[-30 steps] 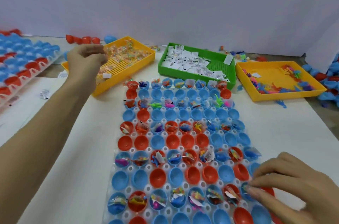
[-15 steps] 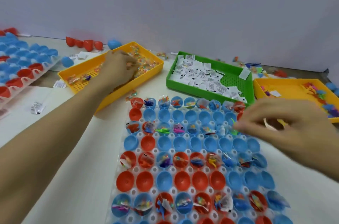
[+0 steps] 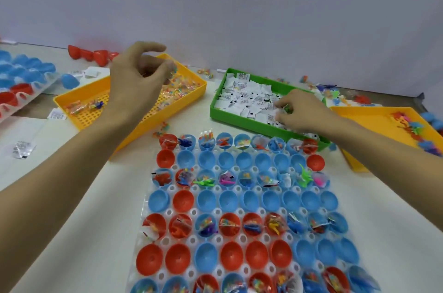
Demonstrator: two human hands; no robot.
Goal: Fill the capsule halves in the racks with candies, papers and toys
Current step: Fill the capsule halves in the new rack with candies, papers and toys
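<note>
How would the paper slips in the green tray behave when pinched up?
The paper slips look thin and creased, so probably floppy and very light. They overlap in a loose heap in the green tray, so the right hand may well lift several at once.

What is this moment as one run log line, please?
left hand: lifted over candy tray, pinching candies | right hand: in green tray, on papers
</note>
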